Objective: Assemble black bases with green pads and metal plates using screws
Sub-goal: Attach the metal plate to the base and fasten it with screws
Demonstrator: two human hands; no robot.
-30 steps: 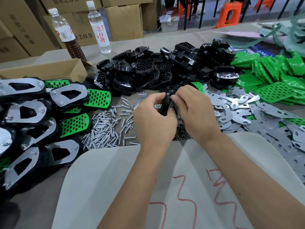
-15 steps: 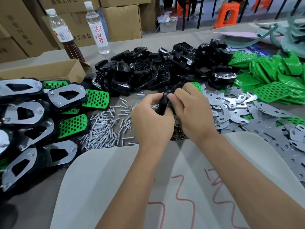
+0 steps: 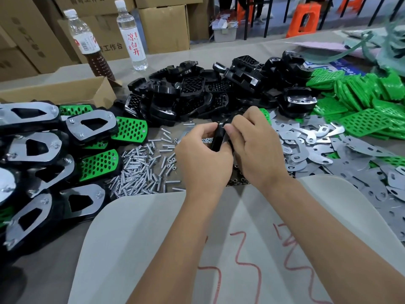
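Black base (image 3: 218,137) stands edge-on, pinched between my left hand (image 3: 202,159) and right hand (image 3: 256,148); both grips curl round it, hiding its face and any screw.

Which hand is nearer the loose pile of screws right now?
Left. The left hand sits right beside the screw pile, at its right edge. The right hand is farther right, beyond the black base both hands grip.

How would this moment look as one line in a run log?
left hand: holds black base | right hand: holds same base | screws: loose pile left of hands | plates: pile at right
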